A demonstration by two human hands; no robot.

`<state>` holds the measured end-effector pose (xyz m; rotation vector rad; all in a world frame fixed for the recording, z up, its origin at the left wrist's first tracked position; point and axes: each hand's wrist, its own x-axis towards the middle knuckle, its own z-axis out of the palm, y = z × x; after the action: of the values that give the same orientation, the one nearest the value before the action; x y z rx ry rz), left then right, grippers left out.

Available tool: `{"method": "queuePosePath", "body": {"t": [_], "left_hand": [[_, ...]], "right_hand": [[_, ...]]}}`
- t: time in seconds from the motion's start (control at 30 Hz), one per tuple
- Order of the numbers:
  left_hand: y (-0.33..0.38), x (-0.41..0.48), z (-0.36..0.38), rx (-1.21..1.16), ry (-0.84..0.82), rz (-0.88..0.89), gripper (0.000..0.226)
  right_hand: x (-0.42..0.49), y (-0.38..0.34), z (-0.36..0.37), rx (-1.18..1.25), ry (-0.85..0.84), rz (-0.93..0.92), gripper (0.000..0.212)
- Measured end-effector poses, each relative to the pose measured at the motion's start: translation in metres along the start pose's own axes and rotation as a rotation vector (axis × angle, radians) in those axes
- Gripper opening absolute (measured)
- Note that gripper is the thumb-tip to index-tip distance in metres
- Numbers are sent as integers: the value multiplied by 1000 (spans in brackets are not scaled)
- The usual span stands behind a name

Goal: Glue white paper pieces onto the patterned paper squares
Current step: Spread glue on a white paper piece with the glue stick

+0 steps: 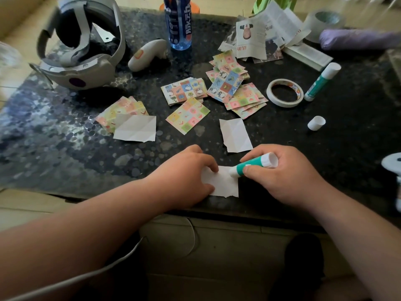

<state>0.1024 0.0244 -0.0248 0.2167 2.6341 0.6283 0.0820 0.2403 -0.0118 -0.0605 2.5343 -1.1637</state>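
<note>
Near the table's front edge lies a small white paper piece (225, 183). My left hand (186, 179) holds its left side down, fingers curled over the paper's edge. My right hand (284, 172) grips a teal glue stick (251, 165) whose tip touches the paper's upper right part. Two more white pieces lie further back, one (235, 135) in the middle and one (136, 128) on a pastel patterned pile at the left. A single patterned square (187, 115) lies between them, with patterned stacks (184, 90) (236, 88) behind.
A white glue cap (316, 123), a tape roll (284, 92) and a second glue stick (322, 81) sit at the right. A headset (80, 44), a controller (147, 54), a blue bottle (178, 22) and newspaper scraps (260, 38) fill the back.
</note>
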Motion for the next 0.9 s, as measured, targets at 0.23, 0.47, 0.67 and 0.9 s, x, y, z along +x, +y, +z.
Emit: {"method": "queuePosePath", "body": {"t": [0.23,0.47,0.67,0.9], "left_hand": [[0,1,2,0,6,-3,38],[0,1,3,4,6,-15,39],[1,2,3,5,8,-20,39],[1,1,3,3,11,-20,40]], "right_hand": [[2,0,3,-85,-10,-17,5],[6,-1,4,-66,24,-1,5],[4,-3,7,-58,8,-22,2],[5,-3,7,-86,-28,4,5]]}}
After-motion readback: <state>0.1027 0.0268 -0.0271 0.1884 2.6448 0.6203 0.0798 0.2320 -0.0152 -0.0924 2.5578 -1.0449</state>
